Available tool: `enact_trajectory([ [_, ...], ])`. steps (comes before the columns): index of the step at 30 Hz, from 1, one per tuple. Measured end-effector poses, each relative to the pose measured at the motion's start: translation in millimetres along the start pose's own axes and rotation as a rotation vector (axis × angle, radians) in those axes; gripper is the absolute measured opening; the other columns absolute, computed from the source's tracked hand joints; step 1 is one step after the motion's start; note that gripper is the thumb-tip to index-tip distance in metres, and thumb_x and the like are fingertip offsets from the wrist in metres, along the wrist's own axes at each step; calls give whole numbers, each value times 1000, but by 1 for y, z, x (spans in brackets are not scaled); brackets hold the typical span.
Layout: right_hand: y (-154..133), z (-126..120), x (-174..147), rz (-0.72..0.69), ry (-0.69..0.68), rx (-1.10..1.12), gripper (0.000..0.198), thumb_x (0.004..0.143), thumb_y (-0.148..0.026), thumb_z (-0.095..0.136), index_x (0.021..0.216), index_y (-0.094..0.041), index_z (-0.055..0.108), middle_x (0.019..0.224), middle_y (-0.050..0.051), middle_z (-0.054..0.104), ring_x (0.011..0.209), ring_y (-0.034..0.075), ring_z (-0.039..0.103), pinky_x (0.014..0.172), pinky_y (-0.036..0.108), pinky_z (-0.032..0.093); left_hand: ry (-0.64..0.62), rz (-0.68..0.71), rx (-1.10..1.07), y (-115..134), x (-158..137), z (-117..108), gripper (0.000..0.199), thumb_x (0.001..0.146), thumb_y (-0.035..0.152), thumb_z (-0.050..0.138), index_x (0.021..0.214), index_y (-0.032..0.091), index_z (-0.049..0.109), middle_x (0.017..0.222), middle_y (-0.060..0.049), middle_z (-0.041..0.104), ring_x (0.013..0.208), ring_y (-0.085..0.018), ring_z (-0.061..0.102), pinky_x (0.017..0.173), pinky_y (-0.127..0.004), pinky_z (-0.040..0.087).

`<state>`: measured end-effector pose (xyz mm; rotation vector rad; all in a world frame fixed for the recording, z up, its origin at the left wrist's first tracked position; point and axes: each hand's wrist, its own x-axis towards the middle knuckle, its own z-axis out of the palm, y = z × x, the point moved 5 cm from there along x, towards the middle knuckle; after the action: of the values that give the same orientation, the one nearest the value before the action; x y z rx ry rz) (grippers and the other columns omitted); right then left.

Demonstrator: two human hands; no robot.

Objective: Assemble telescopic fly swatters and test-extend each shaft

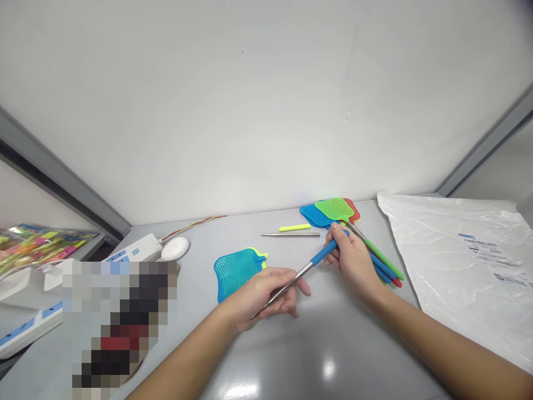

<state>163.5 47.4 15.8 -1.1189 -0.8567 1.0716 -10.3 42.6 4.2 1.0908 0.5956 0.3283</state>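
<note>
A metal rod with a blue grip, a fly swatter handle (320,255), slants between both hands. My right hand (347,253) closes on the blue grip near its upper end. The thin steel part lies across the palm of my left hand (270,294), pinched under the thumb with the other fingers loosely curled. Just behind that hand lies a blue mesh swatter head (236,269) with a yellow one (259,256) partly under it. Farther back are a bare metal rod (290,235) and a yellow grip tube (295,228). Beyond my right hand, several swatters with handles (385,258) are stacked.
A white plastic mailing bag (466,266) covers the table's right side. On the left are a power strip (137,250), a round white device (175,248), a pixelated area and colourful packets (41,244). A pale panel (258,111) stands behind the table.
</note>
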Motion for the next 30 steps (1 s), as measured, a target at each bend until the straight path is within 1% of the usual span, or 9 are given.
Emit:
enact_trajectory([
  [4,5,10,-8,29,-110,-21,36,87,-54,54,73,-22,47,46,-11,27,38,6,29,44,20,36,-11,2,-6,0,0,1,43,93,43,41,88,12,69,42,6,45,33,-4,25,74,-35,51],
  [7,8,12,-11,56,-133,-22,35,87,-54,52,75,-22,47,44,-11,33,35,6,32,43,21,36,-15,8,-76,-2,2,0,52,94,52,35,91,12,68,47,5,51,31,-3,24,74,-35,51],
  [11,11,11,-11,108,-98,-11,35,86,-55,53,77,-22,48,44,-10,38,36,7,36,47,23,41,-28,31,-252,-5,8,-5,61,91,65,27,96,15,63,67,0,62,33,-4,33,72,-38,51],
  [15,13,10,-10,146,-41,50,36,85,-56,54,77,-22,48,45,-10,35,37,7,34,47,23,41,-13,98,-351,-1,9,-10,72,86,73,21,99,14,62,82,-7,63,53,-12,53,75,-40,50],
  [20,10,3,-6,141,16,120,33,87,-54,54,79,-22,50,48,-10,32,40,7,30,49,23,42,63,218,-406,9,5,-13,80,83,77,19,101,12,62,97,-18,66,63,-16,56,79,-40,46],
  [22,8,-2,-4,136,50,161,32,86,-53,54,80,-22,50,50,-10,34,41,6,30,49,23,42,150,299,-378,12,3,-16,80,84,76,18,103,11,62,97,-18,66,62,-16,55,77,-39,46],
  [25,8,-6,-2,147,78,198,30,85,-51,57,82,-23,50,54,-8,40,42,6,32,49,23,43,406,513,-244,21,-5,-23,73,88,70,19,103,12,61,87,-13,66,59,-14,53,72,-33,44],
  [27,10,-3,-3,153,50,189,29,83,-49,61,80,-22,50,58,-7,45,43,6,34,50,23,44,585,625,-142,26,-12,-26,60,92,62,27,104,14,60,83,-8,66,57,-12,52,70,-29,43],
  [30,13,6,-9,119,-42,98,30,80,-45,66,76,-22,48,61,-6,52,43,6,36,50,23,42,760,674,-79,30,-20,-27,39,93,51,42,103,18,59,80,-3,63,52,-9,50,61,-25,42],
])
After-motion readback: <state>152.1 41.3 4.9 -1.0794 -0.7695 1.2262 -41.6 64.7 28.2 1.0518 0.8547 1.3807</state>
